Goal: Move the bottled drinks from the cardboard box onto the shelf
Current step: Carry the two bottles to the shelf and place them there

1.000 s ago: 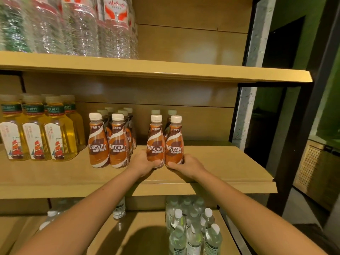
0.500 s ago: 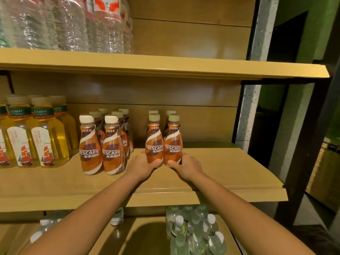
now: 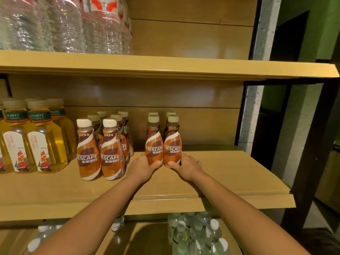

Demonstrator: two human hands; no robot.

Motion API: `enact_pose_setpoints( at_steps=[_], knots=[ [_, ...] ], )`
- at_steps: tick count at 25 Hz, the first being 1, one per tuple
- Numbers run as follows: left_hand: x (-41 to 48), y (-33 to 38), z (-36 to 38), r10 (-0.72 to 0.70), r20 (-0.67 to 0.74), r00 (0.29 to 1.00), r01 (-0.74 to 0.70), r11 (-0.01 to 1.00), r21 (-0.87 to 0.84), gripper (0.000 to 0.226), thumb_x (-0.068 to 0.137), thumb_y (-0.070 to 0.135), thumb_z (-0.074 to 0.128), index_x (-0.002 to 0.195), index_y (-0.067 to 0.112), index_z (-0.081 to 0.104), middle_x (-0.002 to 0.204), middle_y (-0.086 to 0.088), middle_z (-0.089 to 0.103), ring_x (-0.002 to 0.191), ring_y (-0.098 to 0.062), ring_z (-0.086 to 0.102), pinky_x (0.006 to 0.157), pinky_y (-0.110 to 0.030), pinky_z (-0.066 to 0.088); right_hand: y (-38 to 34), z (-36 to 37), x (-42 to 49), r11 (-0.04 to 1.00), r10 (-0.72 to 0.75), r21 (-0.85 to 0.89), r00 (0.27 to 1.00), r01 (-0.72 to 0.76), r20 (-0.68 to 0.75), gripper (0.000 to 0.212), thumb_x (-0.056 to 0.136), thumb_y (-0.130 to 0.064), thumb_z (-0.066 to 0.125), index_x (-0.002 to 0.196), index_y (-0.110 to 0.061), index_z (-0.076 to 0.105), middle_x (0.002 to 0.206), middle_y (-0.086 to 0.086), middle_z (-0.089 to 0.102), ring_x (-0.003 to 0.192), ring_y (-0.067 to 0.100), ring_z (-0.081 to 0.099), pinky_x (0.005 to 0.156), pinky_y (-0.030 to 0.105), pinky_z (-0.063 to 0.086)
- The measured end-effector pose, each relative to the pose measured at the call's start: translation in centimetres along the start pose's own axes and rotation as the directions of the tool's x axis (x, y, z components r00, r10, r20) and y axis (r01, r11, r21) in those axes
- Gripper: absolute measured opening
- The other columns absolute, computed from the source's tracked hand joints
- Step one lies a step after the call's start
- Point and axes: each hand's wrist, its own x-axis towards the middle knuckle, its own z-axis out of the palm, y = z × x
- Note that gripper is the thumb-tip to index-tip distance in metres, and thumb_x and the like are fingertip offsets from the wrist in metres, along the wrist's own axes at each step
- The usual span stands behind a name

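Shelf: tan wooden board in the middle of the rack; every place below was reckoned from it.
Left hand: over the shelf, towards its middle; my fingers were wrapped round the low part of the left coffee bottle, thumb laid across its front near the base.
Right hand: over the shelf just beside my left; it clasped the right coffee bottle low down, thumb on the front, the other fingers curled round the far side.
Held pair: both brown Nescafe bottles stood upright above the shelf, side by side and touching; my thumbs hid their bases, so I could not tell whether they rested on the board.
Back pair: two more caps showed straight behind the held ones, deeper on the shelf.
Coffee group: a cluster of the same bottles stood on the shelf to the left of my hands, apart from the held pair, two white-capped ones at the front.
Tea bottles: yellow drinks with ship labels, on the shelf at its left end.
Water bottles: large clear ones on the board above the shelf.
Small clear bottles: white-capped, packed together on the level beneath the shelf, below my right forearm.
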Motion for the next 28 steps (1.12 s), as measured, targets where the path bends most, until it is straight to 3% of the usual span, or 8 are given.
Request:
enact_pose_setpoints(
  at_steps=[4, 8, 11, 16, 19, 21, 26, 28],
  knots=[
    [0.5, -0.1, -0.2, -0.024, 0.06, 0.998, 0.024, 1.0, 0.0, 0.056, 0.085, 0.05, 0.057, 0.129, 0.017, 0.046, 0.123, -0.004, 0.059, 0.113, -0.023, 0.055, 0.1, -0.044, 0.045, -0.3, 0.2, -0.1, 1.0, 0.007, -0.004, 0.999, -0.007, -0.047, 0.053, 0.088, -0.056, 0.05, 0.126, -0.02, 0.049, 0.131, 0.004, 0.056, 0.128, 0.025, 0.043, 0.11, 0.046, 0.028],
    [0.8, -0.1, -0.8, -0.045, 0.197, 0.979, 0.053, 0.998, -0.038, 0.071, 0.087, 0.05, 0.054, 0.144, 0.018, 0.024, 0.141, -0.004, 0.044, 0.129, -0.026, 0.043, 0.11, -0.047, 0.034, -0.6, 0.2, -0.3, 0.999, 0.001, -0.034, 0.997, -0.004, -0.081, 0.052, 0.087, -0.057, 0.05, 0.123, -0.02, 0.051, 0.127, 0.004, 0.058, 0.125, 0.025, 0.046, 0.107, 0.044, 0.032],
    [0.3, 0.4, -1.4, -0.08, 0.214, 0.974, 0.094, 0.994, -0.057, 0.083, 0.087, 0.049, 0.056, 0.149, 0.019, 0.011, 0.148, -0.005, 0.036, 0.135, -0.027, 0.037, 0.113, -0.045, 0.03, -0.8, 0.1, -0.8, 1.0, 0.001, -0.031, 0.997, -0.003, -0.082, 0.053, 0.086, -0.059, 0.05, 0.122, -0.019, 0.051, 0.127, 0.004, 0.058, 0.124, 0.024, 0.047, 0.108, 0.044, 0.033],
    [-4.1, 2.3, -1.9, -0.046, 0.058, 0.997, 0.044, 0.999, 0.023, 0.087, 0.083, 0.04, 0.065, 0.148, 0.007, 0.016, 0.144, -0.008, 0.042, 0.131, -0.026, 0.042, 0.107, -0.039, 0.037, -1.3, -2.1, -4.0, 0.998, 0.011, -0.057, 0.995, -0.017, -0.095, 0.051, 0.082, -0.058, 0.056, 0.113, -0.016, 0.054, 0.12, 0.006, 0.059, 0.117, 0.025, 0.051, 0.102, 0.041, 0.039],
    [-7.7, 4.3, -3.0, 0.078, -0.121, 0.99, -0.051, 0.976, 0.213, 0.076, 0.084, 0.042, 0.064, 0.142, 0.008, 0.028, 0.141, -0.01, 0.044, 0.13, -0.027, 0.043, 0.105, -0.039, 0.038, -1.7, -3.9, -7.2, 0.991, -0.002, -0.136, 0.997, -0.009, -0.076, 0.059, 0.085, -0.054, 0.057, 0.124, -0.011, 0.051, 0.126, 0.009, 0.058, 0.116, 0.025, 0.052, 0.099, 0.039, 0.043],
    [-9.8, 6.0, -3.9, 0.2, -0.146, 0.969, -0.154, 0.947, 0.281, 0.069, 0.082, 0.043, 0.065, 0.137, 0.013, 0.035, 0.135, -0.007, 0.048, 0.126, -0.026, 0.046, 0.104, -0.04, 0.041, -2.0, -5.2, -9.7, 0.987, 0.003, -0.159, 0.999, -0.011, -0.05, 0.062, 0.088, -0.05, 0.055, 0.133, -0.008, 0.045, 0.133, 0.011, 0.053, 0.121, 0.027, 0.051, 0.101, 0.04, 0.043],
    [-15.6, 10.8, -3.3, 0.345, 0.129, 0.93, -0.368, 0.859, 0.356, 0.062, 0.084, 0.039, 0.065, 0.134, 0.009, 0.042, 0.132, -0.012, 0.052, 0.118, -0.028, 0.051, 0.093, -0.038, 0.045, -0.1, -8.4, -16.7, 0.982, 0.075, -0.174, 0.996, -0.081, -0.038, 0.068, 0.089, -0.043, 0.057, 0.141, -0.005, 0.034, 0.142, 0.015, 0.045, 0.127, 0.031, 0.046, 0.106, 0.044, 0.039],
    [-17.9, 13.0, -1.7, 0.385, 0.247, 0.889, -0.45, 0.832, 0.325, 0.064, 0.084, 0.037, 0.065, 0.135, 0.006, 0.041, 0.135, -0.015, 0.049, 0.121, -0.029, 0.048, 0.096, -0.039, 0.044, 1.7, -9.6, -20.2, 0.967, 0.114, -0.228, 0.993, -0.118, -0.03, 0.069, 0.09, -0.042, 0.057, 0.142, -0.005, 0.031, 0.143, 0.016, 0.043, 0.127, 0.032, 0.046, 0.105, 0.044, 0.039]
  ],
)
